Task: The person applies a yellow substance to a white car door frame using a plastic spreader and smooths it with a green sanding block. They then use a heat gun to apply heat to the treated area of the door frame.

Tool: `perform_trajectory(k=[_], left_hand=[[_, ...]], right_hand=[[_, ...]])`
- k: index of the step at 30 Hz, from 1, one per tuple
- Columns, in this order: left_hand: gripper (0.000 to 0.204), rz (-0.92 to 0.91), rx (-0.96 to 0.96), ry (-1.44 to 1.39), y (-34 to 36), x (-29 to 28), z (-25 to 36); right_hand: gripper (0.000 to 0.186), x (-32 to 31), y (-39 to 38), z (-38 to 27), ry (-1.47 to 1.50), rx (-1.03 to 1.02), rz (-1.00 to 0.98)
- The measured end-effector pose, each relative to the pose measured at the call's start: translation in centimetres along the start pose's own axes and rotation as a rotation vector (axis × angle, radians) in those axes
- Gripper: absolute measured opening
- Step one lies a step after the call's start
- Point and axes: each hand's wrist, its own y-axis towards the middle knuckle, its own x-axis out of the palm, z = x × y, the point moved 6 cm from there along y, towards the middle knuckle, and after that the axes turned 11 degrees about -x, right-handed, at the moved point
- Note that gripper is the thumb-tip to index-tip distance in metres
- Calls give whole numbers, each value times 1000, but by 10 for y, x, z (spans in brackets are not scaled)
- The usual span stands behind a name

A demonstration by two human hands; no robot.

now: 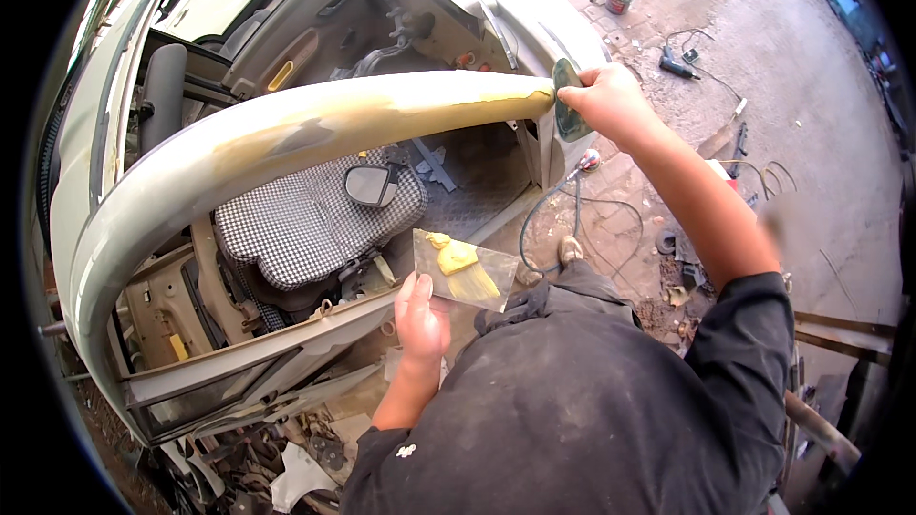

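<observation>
My left hand (424, 329) is closed on the edge of a flat, see-through plate (503, 277). A lump and a smear of yellow filler paste (460, 256) lie on that plate. My right hand (615, 107) pinches a dark green, flat spreader (572, 122), its edge against the front end of the car's curved roof pillar (372, 100). Yellow filler (487, 107) coats the pillar's side close to the spreader, and a grey sanded patch shows farther back. My right fingers partly cover the spreader.
Inside the open door frame, a loose wing mirror (371, 185) rests on a checkered seat (286, 219). A cable or hose (527, 229) loops beside my shoes. On the ground at right lie a power tool (678, 64) and a can (620, 0). Scrap parts (301, 477) pile up at lower left.
</observation>
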Motion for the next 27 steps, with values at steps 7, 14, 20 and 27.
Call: perform_trajectory(k=[7,14,20,27], left_hand=[[37,6,-4,-45,2,-27,-5],[38,3,19,-44,4,-46,2],[33,-16,19,-71,3,-48,11],[38,-37,-8,-45,5,-57,11]], right_hand=[[21,11,-16,-12,75,-33,74],[25,17,-23,-10,173,-22,119],[21,20,-49,-83,230,-125,85],[20,31,-81,-155,215,-257,98]])
